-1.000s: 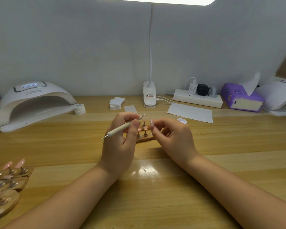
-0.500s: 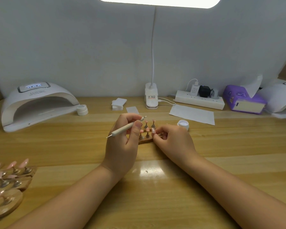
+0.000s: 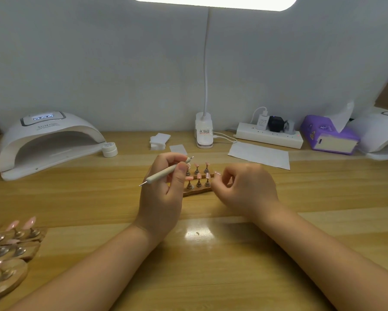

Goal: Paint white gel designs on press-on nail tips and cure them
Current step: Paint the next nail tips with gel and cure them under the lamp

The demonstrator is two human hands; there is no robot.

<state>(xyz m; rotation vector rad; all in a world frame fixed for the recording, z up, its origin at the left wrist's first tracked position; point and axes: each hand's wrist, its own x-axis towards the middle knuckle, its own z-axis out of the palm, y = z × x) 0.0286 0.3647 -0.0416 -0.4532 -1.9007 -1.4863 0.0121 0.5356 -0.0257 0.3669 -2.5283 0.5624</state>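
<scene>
Bright, even light from a lamp panel [image 3: 214, 2] at the top centre, blown out to pure white. Its glare shows as a pale patch on the glossy table [image 3: 197, 233] between the forearms. Shadows are soft and faint. The right hand [image 3: 244, 189] is motion-blurred; the left hand [image 3: 164, 187] is sharper. Wide-angle distortion bows the table's far edge and stretches the blurred nail stands [image 3: 9, 248] at near left.
</scene>
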